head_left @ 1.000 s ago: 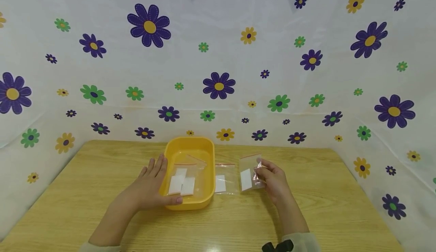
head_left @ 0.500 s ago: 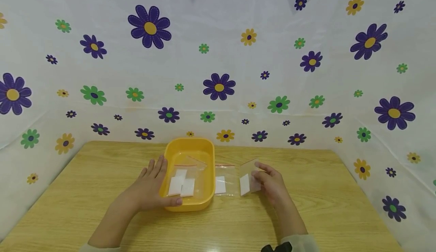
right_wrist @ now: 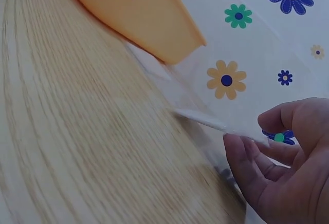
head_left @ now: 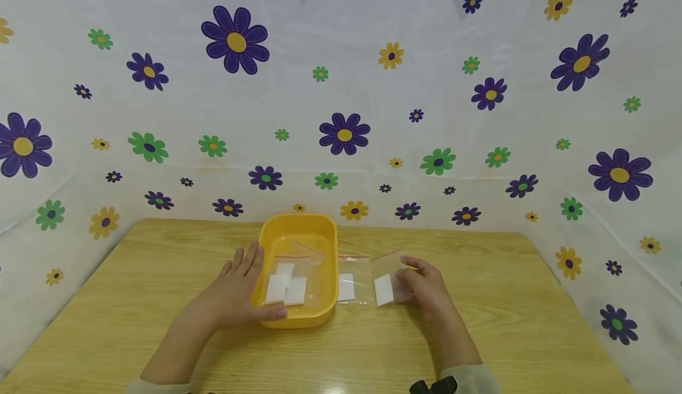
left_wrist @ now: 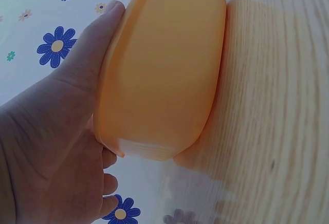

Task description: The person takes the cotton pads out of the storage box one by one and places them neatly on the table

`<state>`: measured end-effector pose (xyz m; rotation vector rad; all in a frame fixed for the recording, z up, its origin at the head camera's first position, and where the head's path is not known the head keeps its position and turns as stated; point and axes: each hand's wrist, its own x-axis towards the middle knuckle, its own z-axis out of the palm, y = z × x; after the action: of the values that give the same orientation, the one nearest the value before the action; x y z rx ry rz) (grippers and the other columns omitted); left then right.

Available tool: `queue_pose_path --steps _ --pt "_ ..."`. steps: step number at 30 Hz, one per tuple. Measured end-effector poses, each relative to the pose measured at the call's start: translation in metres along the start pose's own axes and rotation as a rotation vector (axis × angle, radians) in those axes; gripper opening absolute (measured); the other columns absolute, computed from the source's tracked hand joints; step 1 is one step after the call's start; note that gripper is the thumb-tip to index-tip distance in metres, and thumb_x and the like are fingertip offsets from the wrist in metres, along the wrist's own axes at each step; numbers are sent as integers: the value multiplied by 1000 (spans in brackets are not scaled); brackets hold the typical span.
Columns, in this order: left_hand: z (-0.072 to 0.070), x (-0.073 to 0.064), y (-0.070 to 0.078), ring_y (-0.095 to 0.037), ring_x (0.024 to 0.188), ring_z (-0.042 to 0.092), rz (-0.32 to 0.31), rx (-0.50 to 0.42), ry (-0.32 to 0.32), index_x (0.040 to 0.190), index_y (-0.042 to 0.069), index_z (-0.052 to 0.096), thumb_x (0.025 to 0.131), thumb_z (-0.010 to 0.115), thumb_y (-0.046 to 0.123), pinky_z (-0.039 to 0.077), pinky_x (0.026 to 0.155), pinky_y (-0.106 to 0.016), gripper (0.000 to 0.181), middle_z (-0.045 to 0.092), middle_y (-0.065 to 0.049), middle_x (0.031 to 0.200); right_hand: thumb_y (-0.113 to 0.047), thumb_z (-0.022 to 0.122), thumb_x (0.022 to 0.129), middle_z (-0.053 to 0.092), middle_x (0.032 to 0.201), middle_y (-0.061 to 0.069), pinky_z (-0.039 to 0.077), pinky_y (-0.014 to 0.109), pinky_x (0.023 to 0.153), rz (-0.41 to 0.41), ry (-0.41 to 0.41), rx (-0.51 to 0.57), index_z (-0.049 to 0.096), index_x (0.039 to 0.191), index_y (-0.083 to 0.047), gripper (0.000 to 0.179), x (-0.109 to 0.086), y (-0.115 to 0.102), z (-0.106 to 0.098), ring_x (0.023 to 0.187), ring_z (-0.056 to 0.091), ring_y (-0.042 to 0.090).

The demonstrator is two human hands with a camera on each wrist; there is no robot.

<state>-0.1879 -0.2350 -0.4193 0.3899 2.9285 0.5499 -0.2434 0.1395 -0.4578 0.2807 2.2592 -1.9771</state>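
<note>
A yellow plastic tub [head_left: 298, 234] holds several small clear zip-lock bags [head_left: 286, 284] with white squares in them. My left hand [head_left: 231, 296] rests on the tub, its spread fingers along the left rim and its thumb lying straight over the near corner. Just right of the tub, another zip-lock bag [head_left: 360, 281] lies on the table, partly hidden by the tub's wall. My right hand [head_left: 428, 287] pinches a zip-lock bag [head_left: 383, 290] by its right side between thumb and fingers. In the right wrist view this bag [right_wrist: 203, 121] tilts, its far end close to the table.
The wooden table [head_left: 522, 323] extends in front of both hands and to either side. Behind it and along both sides hangs a white cloth [head_left: 288, 104] printed with flowers. A black object [head_left: 434, 386] is by the right sleeve at the bottom edge.
The bag in my right hand has come down slightly and now leans at a different angle, without its earlier bright glint. My left hand and the tub have stayed in place.
</note>
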Motion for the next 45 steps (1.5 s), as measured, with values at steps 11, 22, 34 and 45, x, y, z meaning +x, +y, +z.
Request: queue_pose_path --steps 11,22,34,45 --pt "-1 -3 1 -50 150 -1 -12 5 0 157 -5 5 72 62 84 8 119 -65 136 -3 -24 165 -17 62 93 63 106 16 53 25 61 -68 52 -384 52 142 -3 51 -10 -7 -1 75 59 18" --pt "1 -3 -2 -50 150 0 -1 10 17 157 -5 6 71 60 86 10 118 -66 136 -2 -24 165 -28 62 94 67 115 17 56 41 76 -102 40 -696 57 137 -5 49 -19 -19 -1 82 63 22" --pt "1 -1 -4 -50 150 -2 9 -1 16 157 -5 5 72 62 84 8 118 -66 136 -4 -24 165 -29 62 93 69 116 16 57 44 79 -142 44 -738 61 132 -5 46 -19 -20 -4 95 65 28" --pt "3 1 -4 -51 150 -1 10 11 15 157 -6 6 72 60 85 9 118 -66 136 -3 -24 165 -28 63 96 67 113 14 57 33 67 -140 2 -582 60 134 -7 44 -17 -21 -5 80 66 20"
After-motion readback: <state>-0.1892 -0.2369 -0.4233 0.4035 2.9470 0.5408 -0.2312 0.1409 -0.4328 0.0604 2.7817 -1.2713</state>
